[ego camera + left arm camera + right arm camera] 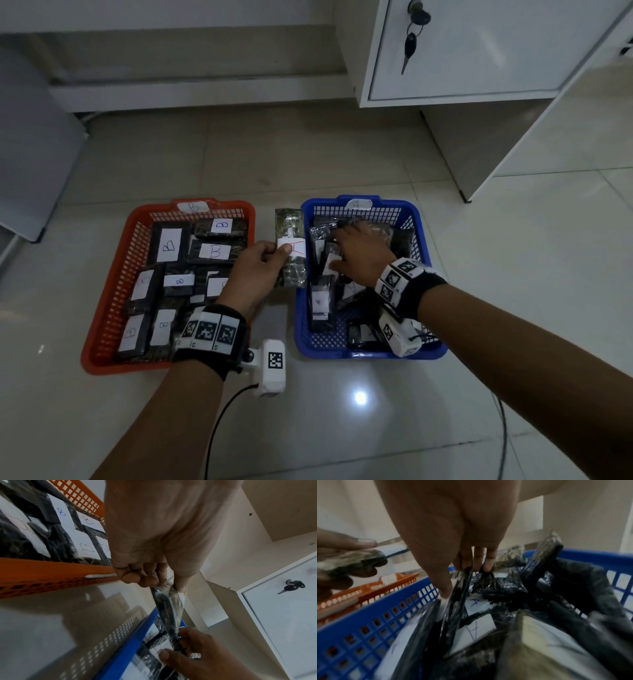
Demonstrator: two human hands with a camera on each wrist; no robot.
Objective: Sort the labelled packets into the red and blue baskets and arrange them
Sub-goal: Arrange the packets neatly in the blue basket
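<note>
The red basket (113, 294) on the left holds several dark packets with B labels (214, 251). On the right, the blue basket (301, 308) holds several dark packets with A labels (475, 628), some standing on edge. My left hand (270, 255) pinches a packet labelled A (291, 270) by its side, in the air between the two baskets; it hangs edge-on (169, 615) in the left wrist view. Inside the blue basket, my right hand (356, 253) grips an upright packet (458, 588), thumb (445, 591) on one side and fingers on the other.
Both baskets sit on a pale tiled floor (308, 154). A white cabinet (479, 51) with keys (412, 37) in its lock stands at the back right, a grey panel (30, 154) at the left. Cables (219, 421) trail from the wrist cameras.
</note>
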